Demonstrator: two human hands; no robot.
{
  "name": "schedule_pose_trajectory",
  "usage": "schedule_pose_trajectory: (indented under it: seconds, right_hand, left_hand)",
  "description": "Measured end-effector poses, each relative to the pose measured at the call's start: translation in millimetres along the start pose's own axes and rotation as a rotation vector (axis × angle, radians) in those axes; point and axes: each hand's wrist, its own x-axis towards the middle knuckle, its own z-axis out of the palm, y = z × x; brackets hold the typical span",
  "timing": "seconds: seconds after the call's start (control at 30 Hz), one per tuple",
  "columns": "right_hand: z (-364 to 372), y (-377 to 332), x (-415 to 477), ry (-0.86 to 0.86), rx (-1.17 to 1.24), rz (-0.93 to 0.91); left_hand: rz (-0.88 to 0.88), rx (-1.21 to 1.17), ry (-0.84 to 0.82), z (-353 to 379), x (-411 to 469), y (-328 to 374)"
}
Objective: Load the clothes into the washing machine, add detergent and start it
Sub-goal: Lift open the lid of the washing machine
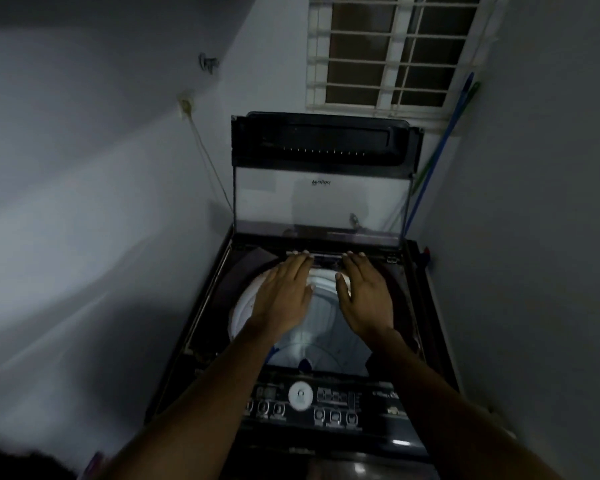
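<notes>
As the glass lid stands upright on its hinge at the rear edge of the washing machine, the drum is open from above. The left hand and the right hand lie flat, fingers straight and holding nothing. Their fingertips rest side by side on a narrow strip at the rear rim of the opening.

I judge this strip to be the detergent drawer, with the hands placed to pull or push it, but the dim picture does not confirm this. Its long axis runs left to right, along the rear edge.

The control panel with its white dial sits at the near edge, facing the person. Inside the drum a dark blue patch shows near the front wall — whether it is clothing I cannot tell. No detergent container is seen.
</notes>
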Motion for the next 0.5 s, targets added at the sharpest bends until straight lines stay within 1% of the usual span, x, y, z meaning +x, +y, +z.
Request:
schedule_pose_trajectory:
  seconds: [0.13, 0.3, 0.5]
  right_hand:
    - [-14.9, -7.5, -50.9, -0.064, -0.048, 0.017]
    - [-39.8, -9.7, -115.5, -0.146, -0.097, 0.059]
    - [-81.6, -1.2, -169.8, -0.141, -0.098, 0.127]
  left_hand:
    - [0.005, -0.012, -0.016, 0.4, -46.5, 21.1]
    - [0.002, -0.013, -0.111, -0.9, -100.3, 53.5]
    - [0.068, -0.014, -0.128, -1.3, -140.0, 102.4]
